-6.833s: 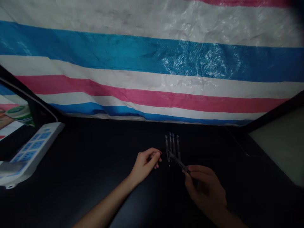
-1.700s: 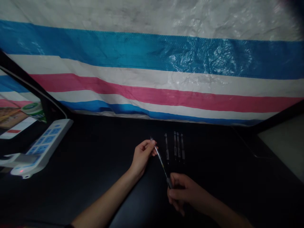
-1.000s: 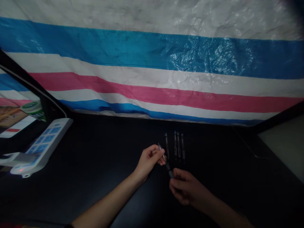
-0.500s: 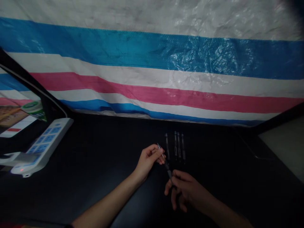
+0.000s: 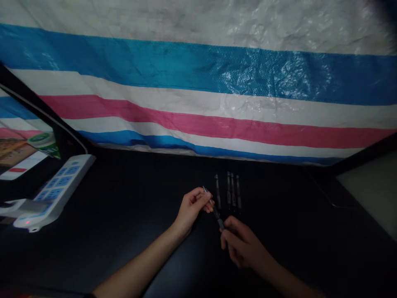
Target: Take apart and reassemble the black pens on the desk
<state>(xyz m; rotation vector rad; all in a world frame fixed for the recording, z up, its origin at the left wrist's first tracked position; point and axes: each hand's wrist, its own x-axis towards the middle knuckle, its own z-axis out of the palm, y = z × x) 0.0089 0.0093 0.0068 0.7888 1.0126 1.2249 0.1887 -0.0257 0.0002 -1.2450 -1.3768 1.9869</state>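
A slim dark pen (image 5: 216, 212) with a pale, shiny upper end slants between my two hands over the black table. My left hand (image 5: 195, 207) pinches its upper end between thumb and fingers. The lower, greyish end is gripped by my right hand (image 5: 238, 243), whose fingers are curled in and hide the very tip. Just beyond my hands, several similar pens (image 5: 233, 192) lie roughly side by side, pointing away from me. One of them, a pen (image 5: 217, 190) nearest my left hand, lies a little apart from the others.
On the left of the black table (image 5: 139, 182) lies a white power strip (image 5: 58, 188) with a plug and a lit red light. Behind it are a green-and-white tub (image 5: 45, 142) and a dark frame post. A striped plastic sheet (image 5: 198, 99) hangs across the back.
The fingers of my right hand, looser and more spread before, have curled in around the pen's lower end. Both hands and the pen have shifted slightly; the left hand keeps its pinch.
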